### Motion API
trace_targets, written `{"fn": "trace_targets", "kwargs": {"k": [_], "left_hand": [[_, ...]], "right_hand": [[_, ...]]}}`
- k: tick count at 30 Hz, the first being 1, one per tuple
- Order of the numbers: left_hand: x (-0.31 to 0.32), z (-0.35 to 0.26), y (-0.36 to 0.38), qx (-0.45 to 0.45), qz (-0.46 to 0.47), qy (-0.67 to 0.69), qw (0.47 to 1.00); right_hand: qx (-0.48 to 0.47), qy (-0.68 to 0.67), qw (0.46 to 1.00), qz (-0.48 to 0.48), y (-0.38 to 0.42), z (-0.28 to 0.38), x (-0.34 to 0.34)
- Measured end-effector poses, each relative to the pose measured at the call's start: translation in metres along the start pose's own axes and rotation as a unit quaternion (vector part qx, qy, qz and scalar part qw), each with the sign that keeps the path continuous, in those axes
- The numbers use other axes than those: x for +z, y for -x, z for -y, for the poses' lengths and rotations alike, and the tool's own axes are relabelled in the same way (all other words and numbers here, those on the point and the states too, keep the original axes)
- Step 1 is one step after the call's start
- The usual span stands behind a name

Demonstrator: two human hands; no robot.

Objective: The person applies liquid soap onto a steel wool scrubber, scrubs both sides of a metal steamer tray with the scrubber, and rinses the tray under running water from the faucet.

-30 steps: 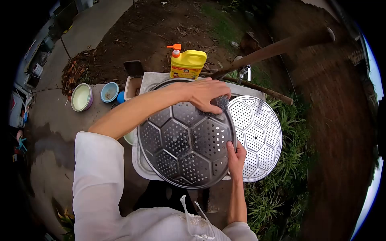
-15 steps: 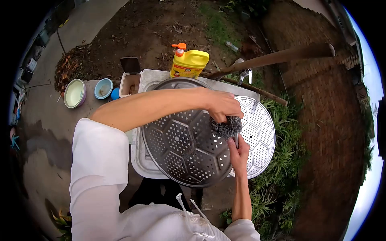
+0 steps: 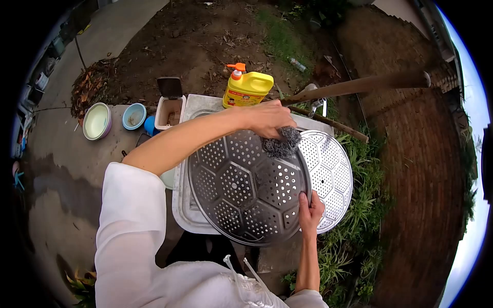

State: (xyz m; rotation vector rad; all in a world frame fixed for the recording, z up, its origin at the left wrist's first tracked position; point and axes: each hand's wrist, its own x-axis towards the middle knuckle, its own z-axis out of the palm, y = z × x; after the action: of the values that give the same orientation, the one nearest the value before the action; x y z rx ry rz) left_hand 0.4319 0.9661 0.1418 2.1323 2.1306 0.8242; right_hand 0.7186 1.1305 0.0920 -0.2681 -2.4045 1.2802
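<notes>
My left hand (image 3: pixel 271 121) reaches across from the left, its fingers closed on a dark, curly metal scrubber (image 3: pixel 281 143). The scrubber rests on the upper right of a large round perforated steel tray (image 3: pixel 251 173) with a hexagon pattern. My right hand (image 3: pixel 311 211) grips the tray's right rim, thumb on top and the other fingers partly hidden beyond the edge. A second, brighter perforated disc (image 3: pixel 334 177) lies partly behind the first, on the right.
Beneath the tray is a pale washing surface (image 3: pixel 188 215). Behind it stand a yellow jug (image 3: pixel 247 89) with an orange pump, a tap (image 3: pixel 318 105) and a wooden pole (image 3: pixel 370 86). A lidded bin (image 3: pixel 169 112) and two basins (image 3: pixel 97 121) sit at the left.
My left hand and the scrubber have moved up and slightly left over the tray, away from my right hand. My right hand is a little lower at the rim.
</notes>
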Motion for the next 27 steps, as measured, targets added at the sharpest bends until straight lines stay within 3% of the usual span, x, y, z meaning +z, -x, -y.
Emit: {"fn": "trace_targets", "kwargs": {"k": [1,2,3,6,9,11,14,15,17,19,20,21,22,25,27], "left_hand": [[-0.011,0.019,0.018,-0.1,0.043,0.007,0.994],[0.011,0.053,0.04,-0.122,-0.027,0.112,0.986],[0.01,0.055,0.049,-0.164,-0.032,0.136,0.977],[0.014,0.049,0.048,-0.171,-0.058,0.131,0.975],[0.002,0.013,0.019,-0.095,-0.037,0.035,0.994],[0.005,-0.014,-0.006,0.023,-0.055,-0.022,0.998],[0.012,-0.05,-0.028,0.115,-0.008,-0.076,0.99],[0.01,-0.055,-0.029,0.126,0.009,-0.07,0.989],[-0.006,-0.028,-0.013,0.096,-0.033,-0.033,0.994],[-0.013,0.022,0.024,-0.053,-0.033,0.013,0.998],[0.002,0.042,0.046,-0.135,-0.091,0.146,0.976],[-0.006,0.042,0.059,-0.15,-0.064,0.204,0.965],[-0.003,0.04,0.068,-0.171,-0.116,0.158,0.966],[-0.008,0.029,0.063,-0.188,-0.089,0.172,0.963],[-0.005,0.026,0.049,-0.1,-0.115,0.104,0.983]], "right_hand": [[0.012,-0.008,1.0,-0.021,0.005,-0.004,-0.002],[0.012,-0.004,1.0,-0.02,0.007,0.002,-0.002],[0.013,-0.003,1.0,-0.023,0.007,-0.002,-0.002],[0.002,-0.003,1.0,-0.022,-0.004,-0.004,0.002],[0.032,0.042,0.998,0.042,-0.032,0.022,-0.002],[0.012,0.1,0.993,0.069,-0.045,0.034,0.001],[-0.121,0.11,0.986,0.029,-0.046,0.019,0.011],[-0.125,0.108,0.986,0.034,-0.047,0.021,0.008],[-0.057,0.154,0.986,0.028,-0.037,0.03,0.001],[-0.071,0.145,0.987,0.021,-0.036,0.035,-0.008],[-0.08,0.146,0.986,0.016,-0.035,0.039,-0.011],[-0.087,0.148,0.985,0.01,-0.033,0.04,-0.013],[-0.055,0.136,0.989,0.011,-0.033,0.035,-0.012],[-0.049,0.147,0.988,0.014,-0.034,0.034,-0.013],[-0.065,0.147,0.987,0.018,-0.036,0.036,-0.01]]}}
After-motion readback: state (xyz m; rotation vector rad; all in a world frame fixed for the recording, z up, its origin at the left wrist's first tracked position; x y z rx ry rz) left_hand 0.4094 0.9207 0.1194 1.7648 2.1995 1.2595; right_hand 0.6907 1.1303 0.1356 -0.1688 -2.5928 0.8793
